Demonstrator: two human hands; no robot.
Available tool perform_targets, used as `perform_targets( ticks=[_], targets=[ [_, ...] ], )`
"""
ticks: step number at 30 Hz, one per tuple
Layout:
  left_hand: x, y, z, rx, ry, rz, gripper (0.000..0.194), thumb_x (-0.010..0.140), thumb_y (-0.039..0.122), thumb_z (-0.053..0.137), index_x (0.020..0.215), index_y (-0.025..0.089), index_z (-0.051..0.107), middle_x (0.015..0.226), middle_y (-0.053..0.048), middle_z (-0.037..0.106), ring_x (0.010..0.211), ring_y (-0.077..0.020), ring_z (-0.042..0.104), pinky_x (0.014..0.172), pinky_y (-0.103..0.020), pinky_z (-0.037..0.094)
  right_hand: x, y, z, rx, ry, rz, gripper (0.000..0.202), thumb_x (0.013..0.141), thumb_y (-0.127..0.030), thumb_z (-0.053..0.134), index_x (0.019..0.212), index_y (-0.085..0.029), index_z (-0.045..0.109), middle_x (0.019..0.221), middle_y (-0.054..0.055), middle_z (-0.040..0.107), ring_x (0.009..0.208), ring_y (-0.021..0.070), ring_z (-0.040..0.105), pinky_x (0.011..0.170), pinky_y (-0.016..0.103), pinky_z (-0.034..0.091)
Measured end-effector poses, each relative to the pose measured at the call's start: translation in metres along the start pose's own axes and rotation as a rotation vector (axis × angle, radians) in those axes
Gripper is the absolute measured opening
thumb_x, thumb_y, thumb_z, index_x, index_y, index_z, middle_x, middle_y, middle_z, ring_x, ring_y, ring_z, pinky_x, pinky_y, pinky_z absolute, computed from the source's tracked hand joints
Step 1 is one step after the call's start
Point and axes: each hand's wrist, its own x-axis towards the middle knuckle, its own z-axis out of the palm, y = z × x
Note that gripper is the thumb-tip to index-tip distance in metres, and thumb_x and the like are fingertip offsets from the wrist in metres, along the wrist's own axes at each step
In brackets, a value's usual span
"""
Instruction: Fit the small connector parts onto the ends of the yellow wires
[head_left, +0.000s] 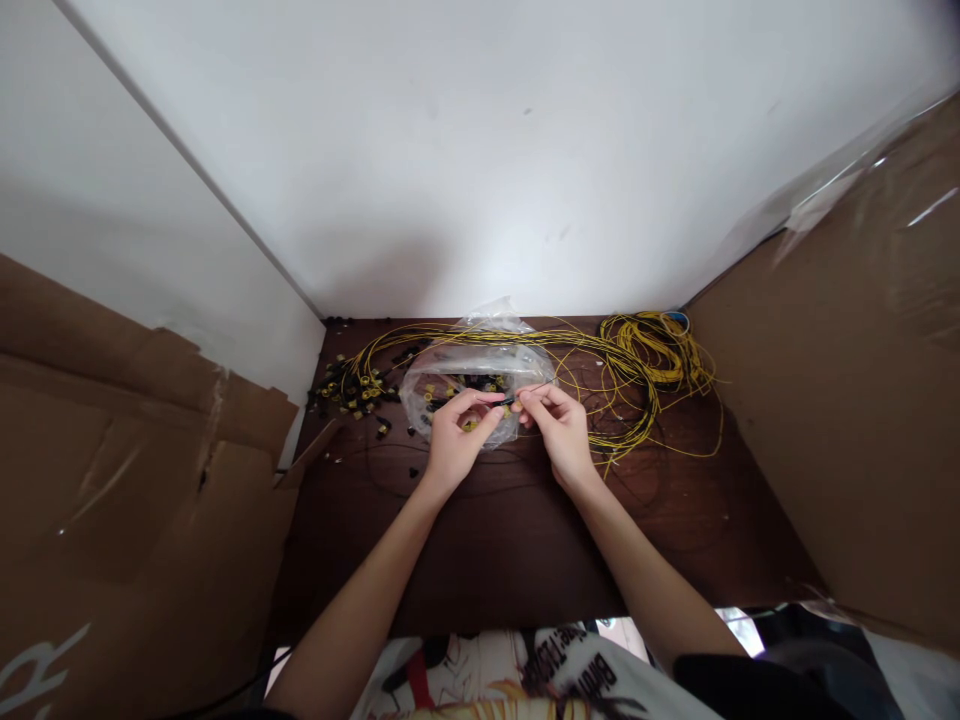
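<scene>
My left hand (457, 432) is closed, thumb and fingers pinching a small black part (508, 400) above the table. Its exact kind is too small to tell. My right hand (559, 425) meets it from the other side, fingertips pinched together at the part's right end; what lies between them is mostly hidden. Just behind and below both hands lies a clear plastic bag (414, 392) with small black and yellow pieces in it. A bundle of yellow and black wires (577, 341) arcs behind the bag, its left ends reaching a pile of small black and yellow connectors (364, 390).
A coil of yellow wire (660, 350) sits at the back right of the dark wooden table (517, 560). Cardboard walls stand on the left (142, 480) and right (847, 380), with a white wall (487, 180) behind. Thin dark wires loop across the tabletop.
</scene>
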Motion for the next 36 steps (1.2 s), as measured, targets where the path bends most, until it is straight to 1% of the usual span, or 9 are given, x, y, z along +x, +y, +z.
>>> perform_targets(
  ticks=[3, 10, 12, 17, 19, 22, 27, 36],
  targets=[
    [-0.0001, 0.0009, -0.0005, 0.008, 0.007, -0.005, 0.016, 0.075, 0.024, 0.064, 0.088, 0.016, 0.07, 0.084, -0.005, 0.066, 0.071, -0.0132, 0.058, 0.066, -0.024, 0.046, 0.0002, -0.0002, -0.0009, -0.006, 0.011, 0.003, 0.021, 0.073, -0.038, 0.065, 0.074, -0.017, 0.064, 0.064, 0.001, 0.063, 0.055, 0.011, 0.052, 0.054, 0.024, 0.042],
    [-0.0001, 0.0053, -0.0003, -0.007, 0.013, -0.01, 0.015, 0.075, 0.023, 0.064, 0.087, 0.016, 0.069, 0.084, -0.005, 0.067, 0.073, -0.0135, 0.059, 0.065, -0.023, 0.045, -0.0025, 0.0013, 0.0039, 0.027, -0.085, 0.04, 0.02, 0.072, -0.038, 0.066, 0.076, -0.018, 0.065, 0.066, 0.0, 0.061, 0.057, 0.0112, 0.053, 0.055, 0.024, 0.043],
    [-0.0001, 0.0044, -0.0004, -0.003, 0.01, -0.007, 0.015, 0.075, 0.023, 0.064, 0.087, 0.016, 0.069, 0.084, -0.005, 0.066, 0.072, -0.0131, 0.058, 0.066, -0.023, 0.045, -0.0024, 0.0017, 0.0039, 0.035, -0.074, 0.031, 0.019, 0.072, -0.037, 0.067, 0.075, -0.018, 0.065, 0.066, 0.0, 0.062, 0.057, 0.0108, 0.053, 0.055, 0.024, 0.043],
    [0.0001, 0.0014, 0.0001, 0.006, 0.01, -0.013, 0.015, 0.075, 0.024, 0.064, 0.087, 0.016, 0.069, 0.083, -0.005, 0.065, 0.071, -0.013, 0.057, 0.066, -0.024, 0.045, 0.0, 0.0007, -0.0004, 0.02, 0.009, -0.011, 0.018, 0.073, -0.035, 0.066, 0.074, -0.017, 0.065, 0.067, 0.0, 0.063, 0.055, 0.0105, 0.052, 0.055, 0.024, 0.042],
    [0.0002, 0.0011, 0.0004, 0.0, 0.018, -0.024, 0.016, 0.075, 0.024, 0.064, 0.087, 0.016, 0.069, 0.084, -0.005, 0.065, 0.071, -0.0131, 0.057, 0.066, -0.024, 0.046, 0.0003, 0.0002, -0.0014, 0.013, 0.008, -0.008, 0.018, 0.074, -0.036, 0.065, 0.075, -0.017, 0.064, 0.066, 0.0, 0.063, 0.055, 0.0105, 0.052, 0.054, 0.024, 0.041],
    [0.0003, 0.0015, 0.0005, 0.006, 0.028, -0.025, 0.016, 0.075, 0.024, 0.065, 0.087, 0.015, 0.069, 0.083, -0.005, 0.065, 0.071, -0.0129, 0.057, 0.066, -0.024, 0.045, -0.0007, 0.0005, -0.0002, 0.024, -0.026, 0.001, 0.018, 0.074, -0.036, 0.065, 0.077, -0.018, 0.064, 0.065, 0.0, 0.062, 0.055, 0.0104, 0.052, 0.054, 0.024, 0.041],
    [0.0003, 0.0027, 0.0, -0.006, 0.014, -0.005, 0.015, 0.075, 0.024, 0.064, 0.087, 0.016, 0.069, 0.085, -0.005, 0.066, 0.075, -0.014, 0.059, 0.067, -0.024, 0.046, -0.0029, 0.0023, 0.0041, 0.017, -0.078, 0.028, 0.02, 0.073, -0.038, 0.066, 0.077, -0.018, 0.064, 0.068, 0.0, 0.062, 0.058, 0.0113, 0.054, 0.056, 0.024, 0.044],
    [-0.0004, 0.0012, 0.0007, 0.004, 0.01, -0.003, 0.015, 0.075, 0.024, 0.064, 0.087, 0.016, 0.069, 0.084, -0.005, 0.066, 0.072, -0.0131, 0.058, 0.067, -0.024, 0.046, 0.0006, 0.0007, -0.0006, 0.011, -0.008, 0.0, 0.019, 0.073, -0.036, 0.066, 0.075, -0.017, 0.064, 0.065, 0.001, 0.063, 0.055, 0.0107, 0.053, 0.054, 0.024, 0.042]
  ],
)
